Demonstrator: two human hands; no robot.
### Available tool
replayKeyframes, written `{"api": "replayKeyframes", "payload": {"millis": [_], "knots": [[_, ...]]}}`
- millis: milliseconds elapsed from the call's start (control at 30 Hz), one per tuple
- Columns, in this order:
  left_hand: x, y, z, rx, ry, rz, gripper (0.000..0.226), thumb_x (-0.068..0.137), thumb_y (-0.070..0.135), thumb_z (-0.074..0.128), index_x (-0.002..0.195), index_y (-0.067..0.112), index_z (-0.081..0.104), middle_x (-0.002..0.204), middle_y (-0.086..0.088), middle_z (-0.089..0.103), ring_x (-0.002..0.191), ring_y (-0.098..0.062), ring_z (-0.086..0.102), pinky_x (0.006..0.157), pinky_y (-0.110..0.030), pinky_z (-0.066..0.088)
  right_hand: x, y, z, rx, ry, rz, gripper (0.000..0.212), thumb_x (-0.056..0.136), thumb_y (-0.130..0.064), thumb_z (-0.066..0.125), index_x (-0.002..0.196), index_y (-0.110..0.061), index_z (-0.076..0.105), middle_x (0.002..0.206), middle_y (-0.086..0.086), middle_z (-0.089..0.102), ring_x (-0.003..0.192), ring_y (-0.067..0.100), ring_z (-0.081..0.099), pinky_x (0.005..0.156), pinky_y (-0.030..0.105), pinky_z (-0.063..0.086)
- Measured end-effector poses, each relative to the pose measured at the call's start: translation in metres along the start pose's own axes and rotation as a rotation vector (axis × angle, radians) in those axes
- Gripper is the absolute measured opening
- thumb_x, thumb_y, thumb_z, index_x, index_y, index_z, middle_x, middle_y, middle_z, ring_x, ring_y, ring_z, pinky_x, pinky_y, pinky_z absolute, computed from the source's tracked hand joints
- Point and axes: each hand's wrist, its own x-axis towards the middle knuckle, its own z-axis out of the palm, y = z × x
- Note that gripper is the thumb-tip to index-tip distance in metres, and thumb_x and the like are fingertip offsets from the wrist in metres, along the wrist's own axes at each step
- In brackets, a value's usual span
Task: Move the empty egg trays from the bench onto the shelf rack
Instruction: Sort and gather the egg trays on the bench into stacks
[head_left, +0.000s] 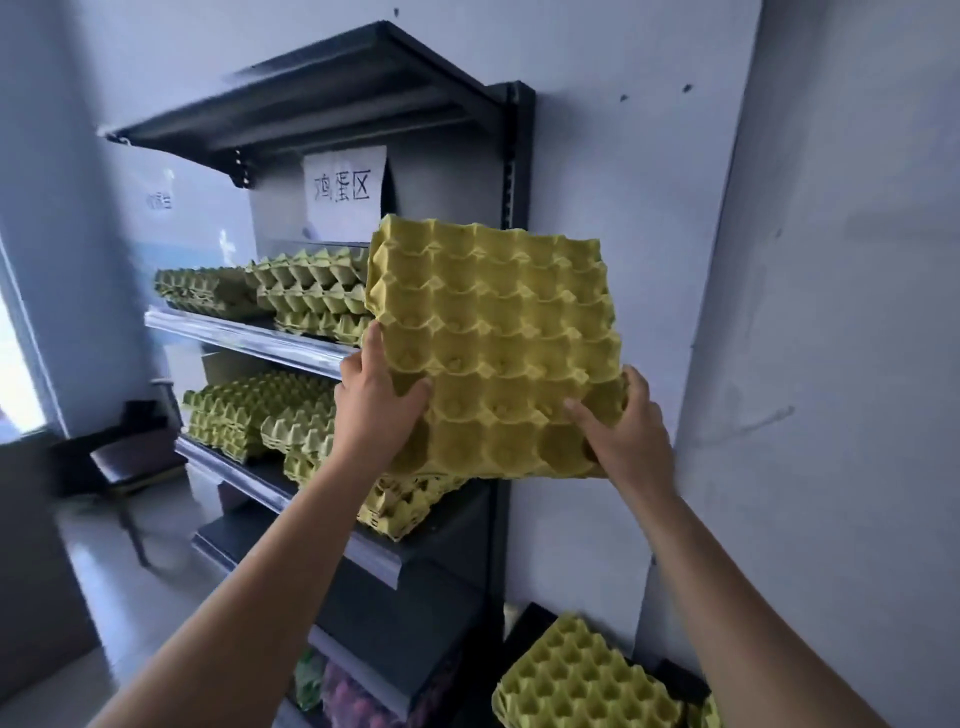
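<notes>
I hold a stack of yellow-green empty egg trays (493, 343) tilted up in front of the dark shelf rack (511, 171), cups facing me. My left hand (376, 410) grips its lower left edge, thumb over the top. My right hand (621, 431) grips the lower right corner. The stack hangs at the height of the rack's second shelf (249, 338), to its right. More empty trays (587, 680) lie on a dark bench (535, 623) at the bottom right.
Tray stacks (306, 291) fill the second shelf, others (260, 415) the third, and one stack (400, 506) sits below the held trays. A paper sign (344, 188) hangs on the rack's back. A white wall (831, 312) stands close on the right. A dark stool (130, 462) is at left.
</notes>
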Motion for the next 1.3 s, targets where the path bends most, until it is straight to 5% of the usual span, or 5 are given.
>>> {"api": "replayKeyframes", "payload": {"millis": [233,533,833,1000,1300], "knots": [[0.083,-0.054,-0.082,-0.047,0.091,0.046,0.083,0.082,0.030,0.067,0.146,0.034,0.015,0.133,-0.013,0.036,0.117,-0.032,0.044,0.097,-0.048,0.037,0.017,-0.079,0.081,0.105,-0.062,-0.228,0.095,0.076,-0.052,0.070,0.150,-0.031,0.014,0.147,0.006,0.032,0.134,0.021,0.033,0.109,0.042,0.033],[0.202,-0.098,-0.148,0.177,0.097,0.194,0.066,0.084,0.044,0.058,0.140,0.036,0.025,0.141,-0.008,0.033,0.124,-0.034,0.041,0.101,-0.050,0.035,0.061,-0.178,0.161,0.058,0.149,-0.340,0.033,0.080,-0.041,0.071,0.102,-0.017,0.069,0.136,0.013,0.046,0.129,0.026,0.041,0.099,0.026,0.031],[0.236,-0.110,-0.121,0.815,0.130,0.944,0.066,0.076,0.053,0.064,0.135,0.031,0.043,0.136,0.005,0.050,0.127,-0.020,0.043,0.106,-0.049,0.023,0.124,-0.238,0.210,0.055,0.236,-0.290,0.032,0.077,-0.044,0.071,0.095,-0.018,0.071,0.125,0.014,0.057,0.115,0.021,0.052,0.096,0.034,0.042],[0.297,-0.114,-0.113,0.754,0.293,0.967,0.057,0.063,0.009,0.084,0.113,0.025,0.063,0.110,0.005,0.069,0.106,-0.020,0.062,0.095,-0.046,0.041,0.160,-0.256,0.231,0.113,0.330,-0.347,0.019,0.081,-0.037,0.068,0.085,-0.018,0.067,0.113,0.006,0.049,0.094,0.007,0.040,0.098,0.043,0.041],[0.370,-0.142,-0.102,0.445,0.215,0.694,0.024,0.090,0.008,0.056,0.114,0.013,0.056,0.124,-0.003,0.060,0.124,-0.022,0.048,0.091,-0.043,0.045,0.202,-0.264,0.291,-0.025,0.307,-0.526,0.042,0.097,-0.044,0.040,0.126,-0.019,0.058,0.123,0.010,0.054,0.103,0.016,0.053,0.099,0.042,0.041]]}}
